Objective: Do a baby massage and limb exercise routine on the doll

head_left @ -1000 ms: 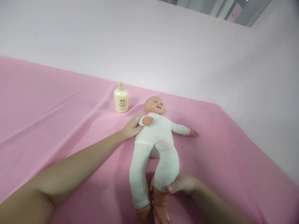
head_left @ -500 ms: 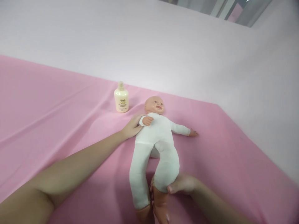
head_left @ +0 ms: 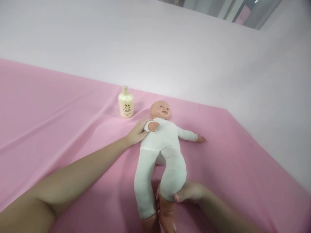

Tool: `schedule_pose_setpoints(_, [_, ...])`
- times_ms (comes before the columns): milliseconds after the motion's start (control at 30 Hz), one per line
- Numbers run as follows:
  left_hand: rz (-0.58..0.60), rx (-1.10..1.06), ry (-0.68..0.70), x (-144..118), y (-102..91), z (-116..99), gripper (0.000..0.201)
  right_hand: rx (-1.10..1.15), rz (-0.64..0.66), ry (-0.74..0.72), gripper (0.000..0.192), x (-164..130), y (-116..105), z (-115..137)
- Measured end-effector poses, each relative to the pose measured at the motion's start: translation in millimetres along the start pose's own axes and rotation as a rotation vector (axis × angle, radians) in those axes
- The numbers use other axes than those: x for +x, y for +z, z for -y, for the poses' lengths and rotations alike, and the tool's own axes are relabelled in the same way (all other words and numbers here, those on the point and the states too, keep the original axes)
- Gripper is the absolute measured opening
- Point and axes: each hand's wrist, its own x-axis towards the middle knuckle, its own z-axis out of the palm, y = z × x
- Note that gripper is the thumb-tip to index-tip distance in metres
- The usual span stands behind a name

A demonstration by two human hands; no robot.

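Observation:
A baby doll point(head_left: 159, 137) with a white cloth body lies on its back on the pink cloth, head away from me. My left hand point(head_left: 137, 132) is closed around the doll's upper arm at the left side of its chest; its fingers are partly hidden by the arm. My right hand point(head_left: 188, 192) wraps round the lower part of the doll's right-side leg from beneath, just above the bare foot. The thumb lies on the near side and fingertips show between the legs. The doll's other arm stretches out to the right.
A cream pump bottle point(head_left: 126, 105) with a small cartoon label stands upright left of the doll's head. The pink cloth point(head_left: 60, 106) has folds on the left and ends at a white wall point(head_left: 121, 42). Grey panels point(head_left: 209, 8) show at the top right.
Almost nothing differs. Both hands keep the same hold on the doll, and the view has shifted very slightly.

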Motion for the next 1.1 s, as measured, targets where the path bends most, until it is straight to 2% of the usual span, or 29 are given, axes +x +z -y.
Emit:
schedule_pose_setpoints(300, [-0.004, -0.012, -0.001, 0.5, 0.1, -4.6, 0.038, -0.005, 0.005, 0.004, 0.051, 0.2, -0.7, 0.1])
schedule_pose_setpoints(1100, [-0.008, 0.018, -0.001, -1.7, 1.3, 3.9, 0.038, 0.012, 0.021, -0.005, 0.054, 0.6, 1.4, -0.2])
